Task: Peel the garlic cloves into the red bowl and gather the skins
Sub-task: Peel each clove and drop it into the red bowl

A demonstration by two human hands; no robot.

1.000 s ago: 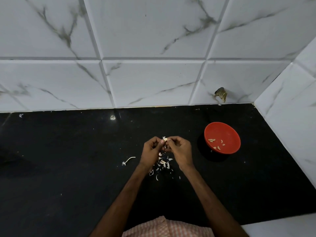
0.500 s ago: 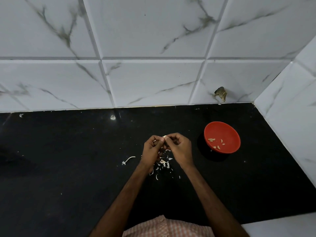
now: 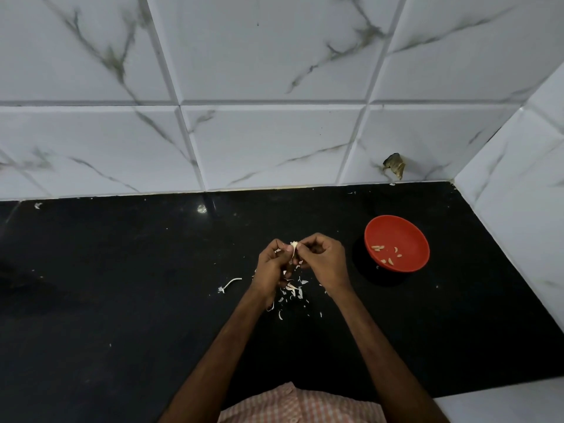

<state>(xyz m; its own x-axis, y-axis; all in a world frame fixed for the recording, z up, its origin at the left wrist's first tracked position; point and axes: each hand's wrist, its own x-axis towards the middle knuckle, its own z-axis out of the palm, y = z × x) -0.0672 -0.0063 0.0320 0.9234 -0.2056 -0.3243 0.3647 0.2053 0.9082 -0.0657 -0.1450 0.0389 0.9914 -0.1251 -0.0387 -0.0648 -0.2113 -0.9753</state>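
**Hands working a garlic clove (image 3: pixel 294 246) at centre frame as red bowl (image 3: pixel 399 230) is waiting to the right**

Left of centre, a curled white stem piece (image 3: pixel 231 283) is lying alone on the black countertop (image 3: pixel 122 300). Just right of it, the left hand (image 3: pixel 271 267) is pinching the clove between thumb and curled fingers. It is holding the clove above a loose scatter of skins (image 3: pixel 291 290) spreading on the counter beneath both wrists.

The clove is sitting where the two hands meet, near the middle of the frame. A pale strip of skin is hanging down from it, so its long axis is appearing to run up and down the frame, though it is too small to be sure. The right hand (image 3: pixel 323 261) is gripping it from the other side, fingertips curled in tight, apparently pulling skin away.

Further right, well apart from the hands, the red bowl is standing on the counter with a few peeled cloves (image 3: pixel 386 254) lying in its lower half. The bowl is sitting to the right of the clove and about level with it, and the right hand is the nearer of the two. The drop is therefore likely falling to that hand, as a short carry rightward over bare counter.

The skins are not yet being gathered. White marble-patterned tiles (image 3: pixel 274 87) are filling the upper frame, and a checked shirt (image 3: pixel 293 404) is showing at the bottom edge.
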